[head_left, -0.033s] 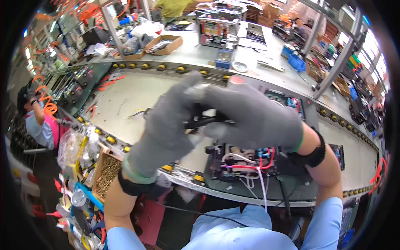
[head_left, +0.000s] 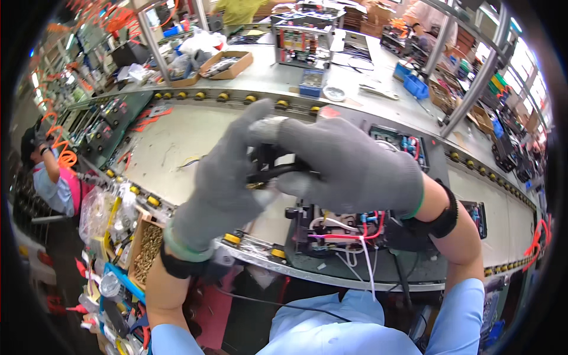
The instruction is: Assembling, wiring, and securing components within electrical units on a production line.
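Note:
Both hands wear grey gloves and are raised over the conveyor line, close together. My left hand [head_left: 222,171] is closed on one side of a small black part [head_left: 269,176]. My right hand [head_left: 355,163] grips the same part from the other side, its fingers curled over the top. The gloves cover most of the part, so its exact kind cannot be made out. Below my right hand, an opened black electrical unit [head_left: 302,228] with red, white and blue wiring lies on a dark board [head_left: 337,269]. A white cable tie [head_left: 368,260] hangs from its wires.
Wooden box of small brass-coloured fasteners [head_left: 141,234] at the lower left, beside a blue-edged tool tray [head_left: 121,275]. Another wired unit [head_left: 408,148] sits past my right hand. Yellow rollers [head_left: 231,238] line the conveyor [head_left: 171,133]. A co-worker [head_left: 56,183] is at far left.
The whole view has shifted slightly, so things sit a little further left. Both hands keep their hold on the black part, with hardly any change in the fingers.

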`<state>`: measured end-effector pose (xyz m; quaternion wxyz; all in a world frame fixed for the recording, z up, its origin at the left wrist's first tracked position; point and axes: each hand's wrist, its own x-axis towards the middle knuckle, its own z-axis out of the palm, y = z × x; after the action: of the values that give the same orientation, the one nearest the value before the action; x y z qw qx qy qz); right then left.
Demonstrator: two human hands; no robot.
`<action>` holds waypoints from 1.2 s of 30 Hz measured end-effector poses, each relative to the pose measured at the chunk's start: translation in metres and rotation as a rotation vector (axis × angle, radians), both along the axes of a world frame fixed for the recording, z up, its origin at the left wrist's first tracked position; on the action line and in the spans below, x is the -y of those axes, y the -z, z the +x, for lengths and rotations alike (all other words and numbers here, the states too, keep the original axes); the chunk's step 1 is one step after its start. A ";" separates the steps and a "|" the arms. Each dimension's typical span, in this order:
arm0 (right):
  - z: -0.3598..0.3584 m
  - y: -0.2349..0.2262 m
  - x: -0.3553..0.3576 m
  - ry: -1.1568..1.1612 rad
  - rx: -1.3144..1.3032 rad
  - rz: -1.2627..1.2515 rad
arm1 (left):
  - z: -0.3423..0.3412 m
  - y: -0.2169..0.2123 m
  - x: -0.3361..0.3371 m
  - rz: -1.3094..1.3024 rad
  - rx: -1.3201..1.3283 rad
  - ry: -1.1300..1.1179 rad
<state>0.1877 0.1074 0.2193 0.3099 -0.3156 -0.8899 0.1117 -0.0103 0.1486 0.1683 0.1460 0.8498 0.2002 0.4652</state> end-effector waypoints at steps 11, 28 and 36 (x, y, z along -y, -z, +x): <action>0.096 0.023 0.032 0.305 0.585 0.412 | -0.059 0.053 0.030 -0.360 -0.215 -0.026; 0.165 -0.047 0.154 0.610 0.210 0.359 | 0.120 0.004 0.042 -0.180 -0.225 0.438; 0.226 0.002 0.219 0.693 -0.109 0.127 | 0.252 0.005 0.140 -0.436 -0.043 0.643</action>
<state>0.4140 -0.1120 0.2176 0.3954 -0.5723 -0.7174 -0.0388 0.2415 0.0085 0.1633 0.4575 0.8277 0.0209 0.3245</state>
